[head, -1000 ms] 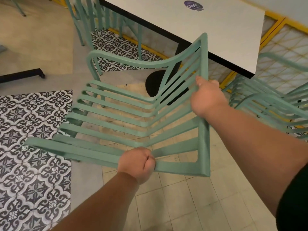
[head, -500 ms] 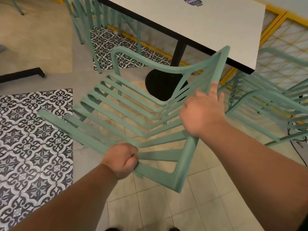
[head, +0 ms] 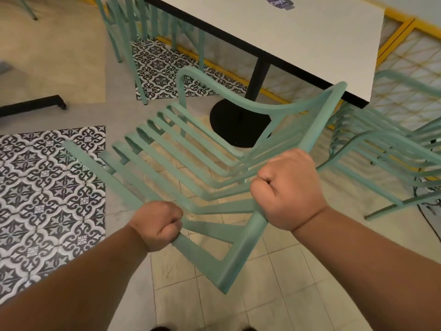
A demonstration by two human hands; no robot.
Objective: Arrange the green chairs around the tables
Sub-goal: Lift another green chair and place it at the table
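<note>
A green slatted chair (head: 191, 149) hangs tilted in the air in front of me, its frame corner pointing down toward my feet. My left hand (head: 158, 224) grips a bar of the frame at the lower left. My right hand (head: 287, 187) grips the frame's side rail further right. Beyond the chair stands a white table (head: 298, 37) with a black edge, on a black post and round base (head: 238, 123).
A stack of green chairs (head: 391, 149) stands on the right beside the table. More green chairs (head: 133, 22) stand at the table's far left. Patterned floor tiles lie to the left, a black bar (head: 31, 105) on the floor, and a yellow-framed mesh barrier (head: 410, 44) behind.
The chair has swung round to the right and tipped further. My right hand, which had loosened with fingers out half a second ago, now grips the side rail again. My left hand kept its hold.
</note>
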